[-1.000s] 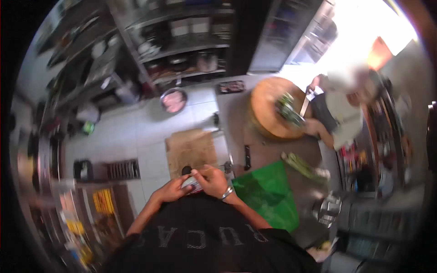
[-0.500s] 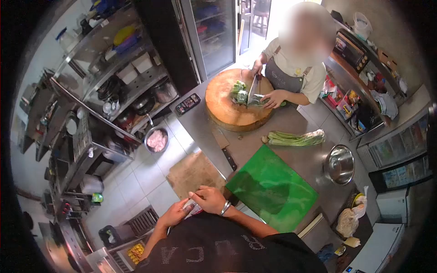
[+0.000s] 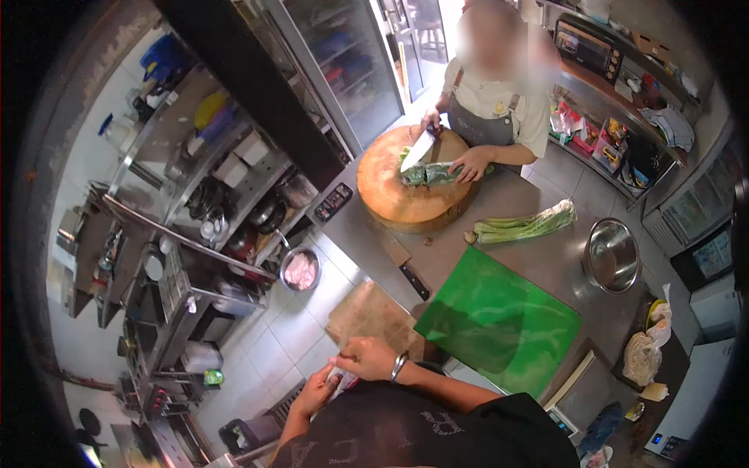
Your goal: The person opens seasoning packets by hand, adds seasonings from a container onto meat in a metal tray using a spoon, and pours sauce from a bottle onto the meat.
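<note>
Low in front of my dark shirt, my left hand (image 3: 314, 392) and my right hand (image 3: 368, 360) are close together with fingers pinched. A small white and reddish thing (image 3: 344, 381) shows between them, mostly hidden by the fingers; I cannot make out what it is. My right wrist wears a silver bangle (image 3: 399, 366). To the right of my hands, a green cutting board (image 3: 530, 300) lies on the steel table (image 3: 538, 265). A cleaver with a black handle (image 3: 415, 282) rests beside the board's left corner.
Across the table, a co-worker holds a knife (image 3: 419, 151) over leafy greens (image 3: 439, 173) on a round wooden block (image 3: 417, 210). Long green stalks (image 3: 524, 224), a steel bowl (image 3: 612, 255) and a scale (image 3: 585, 398) stand rightward. A pan of pale meat (image 3: 300, 270) is left.
My view has turned, so the table sits farther right. My hands stay together at my front. The co-worker's knife has tilted and moved toward the left of the greens.
</note>
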Action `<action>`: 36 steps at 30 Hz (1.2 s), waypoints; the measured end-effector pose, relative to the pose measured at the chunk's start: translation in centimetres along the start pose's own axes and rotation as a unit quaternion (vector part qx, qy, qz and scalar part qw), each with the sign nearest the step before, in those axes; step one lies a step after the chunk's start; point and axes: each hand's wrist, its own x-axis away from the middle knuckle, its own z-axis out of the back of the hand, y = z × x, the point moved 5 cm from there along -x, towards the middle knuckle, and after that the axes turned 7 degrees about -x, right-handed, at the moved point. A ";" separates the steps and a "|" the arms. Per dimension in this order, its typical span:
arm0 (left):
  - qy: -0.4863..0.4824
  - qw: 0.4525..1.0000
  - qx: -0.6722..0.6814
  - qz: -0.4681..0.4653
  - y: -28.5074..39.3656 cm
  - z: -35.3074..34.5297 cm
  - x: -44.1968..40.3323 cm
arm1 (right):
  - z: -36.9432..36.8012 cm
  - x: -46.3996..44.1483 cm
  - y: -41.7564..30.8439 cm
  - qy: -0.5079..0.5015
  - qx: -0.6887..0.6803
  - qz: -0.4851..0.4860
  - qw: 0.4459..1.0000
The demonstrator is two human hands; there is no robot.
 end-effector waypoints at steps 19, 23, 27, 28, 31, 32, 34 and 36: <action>0.007 0.890 0.455 -0.030 1.3 -0.9 -0.7 | 0.4 0.0 5.6 0.125 -0.509 -0.197 0.828; -0.094 0.901 0.421 -0.043 2.2 -1.4 -1.3 | -0.2 -0.6 6.0 0.160 -0.617 -0.194 0.746; -0.066 0.903 0.421 -0.051 4.9 -2.1 -1.4 | -1.4 -0.6 5.8 0.123 -0.673 -0.220 0.695; -0.076 0.907 0.412 -0.037 5.4 -2.4 -1.1 | -2.2 -0.6 6.1 0.113 -0.683 -0.228 0.685; -0.097 0.913 0.396 -0.019 4.1 -2.6 -1.0 | -3.8 -0.7 7.7 0.080 -0.700 -0.228 0.671; -0.110 0.915 0.389 -0.014 3.1 -2.7 -0.9 | -4.2 -0.8 7.8 0.058 -0.708 -0.220 0.668; -0.103 0.916 0.387 0.005 2.8 -2.7 -0.7 | -4.0 -0.7 7.9 0.077 -0.685 -0.239 0.684; -0.085 0.907 0.411 -0.019 3.5 -2.7 -0.3 | -3.8 -0.6 8.8 0.034 -0.712 -0.260 0.651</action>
